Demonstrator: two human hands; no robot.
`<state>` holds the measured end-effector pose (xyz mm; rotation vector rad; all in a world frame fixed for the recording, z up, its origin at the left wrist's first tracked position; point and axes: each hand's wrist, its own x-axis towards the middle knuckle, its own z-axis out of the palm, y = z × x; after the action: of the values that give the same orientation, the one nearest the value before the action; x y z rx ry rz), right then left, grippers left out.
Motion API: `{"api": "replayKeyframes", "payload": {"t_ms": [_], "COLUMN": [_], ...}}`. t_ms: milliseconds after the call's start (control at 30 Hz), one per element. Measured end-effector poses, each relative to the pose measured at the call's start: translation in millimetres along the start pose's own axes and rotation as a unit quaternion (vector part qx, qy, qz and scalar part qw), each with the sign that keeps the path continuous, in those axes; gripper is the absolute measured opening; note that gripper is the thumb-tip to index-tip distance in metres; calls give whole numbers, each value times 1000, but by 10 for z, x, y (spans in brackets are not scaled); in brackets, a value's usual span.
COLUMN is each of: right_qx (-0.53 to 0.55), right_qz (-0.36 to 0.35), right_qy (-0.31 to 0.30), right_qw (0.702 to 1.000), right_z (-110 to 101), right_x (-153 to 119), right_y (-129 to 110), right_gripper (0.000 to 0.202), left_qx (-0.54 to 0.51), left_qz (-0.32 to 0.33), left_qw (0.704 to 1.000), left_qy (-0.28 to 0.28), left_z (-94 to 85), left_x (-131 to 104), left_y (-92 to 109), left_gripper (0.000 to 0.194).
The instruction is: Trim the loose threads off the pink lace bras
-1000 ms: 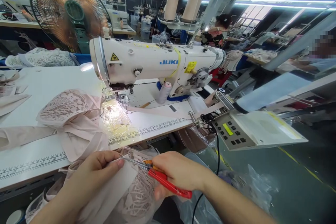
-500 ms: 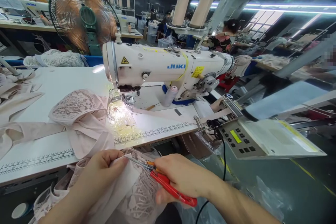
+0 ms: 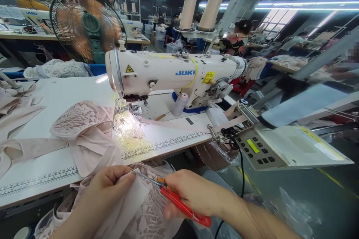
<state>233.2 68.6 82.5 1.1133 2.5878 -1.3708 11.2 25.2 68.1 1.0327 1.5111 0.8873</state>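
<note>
My left hand (image 3: 116, 183) pinches the edge of a pale pink lace garment (image 3: 153, 213) in front of the table. My right hand (image 3: 185, 190) is closed around red-handled scissors (image 3: 182, 203), with an orange part showing by the thumb. The blades point left and their tips reach the fabric edge beside my left fingertips; whether they are cutting I cannot tell. On the table lies another pale pink lace piece (image 3: 81, 123), partly folded, to the left of the sewing machine's lit needle area.
A white sewing machine (image 3: 165, 73) stands on the white table (image 3: 64, 87). A thread spool (image 3: 180, 104) is beside its arm. A control panel (image 3: 258, 147) juts out at right, with a black cable (image 3: 242, 171) hanging below. A fan (image 3: 89, 26) stands behind; people sit farther back.
The camera view has tilted slightly, so the machine and table sit a little lower. Both hands keep their grips, and the blades stay at the fabric edge.
</note>
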Motion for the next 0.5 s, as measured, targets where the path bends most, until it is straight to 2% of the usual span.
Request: {"api": "replayKeyframes", "payload": {"t_ms": [133,233,300,400,500], "right_qx": [12,53,103,205,317], "right_qz": [2,-7,-4,-33,-119], "right_qy": [37,58,98,184,246], "right_qw": [999,997,990,961,908], "right_z": [52,72,86,152,300], "right_x": [27,56,84,145,246], "right_y": [69,127,143,92,-43], "right_gripper": [44,48,51,49,43], "left_qx": [-4,14,10,-12,-7], "left_qz": [-19,-15,-11,-11,9], "left_qw": [1000,1000,1000,1000,1000], "left_qy": [-16,4,13,16,20], "left_z": [-26,-33,-36,-53,-100], "left_x": [-21,-43,-55,-67,-84], "left_y": [90,151,171,186,215], "left_gripper": [31,29,28,26,25]}}
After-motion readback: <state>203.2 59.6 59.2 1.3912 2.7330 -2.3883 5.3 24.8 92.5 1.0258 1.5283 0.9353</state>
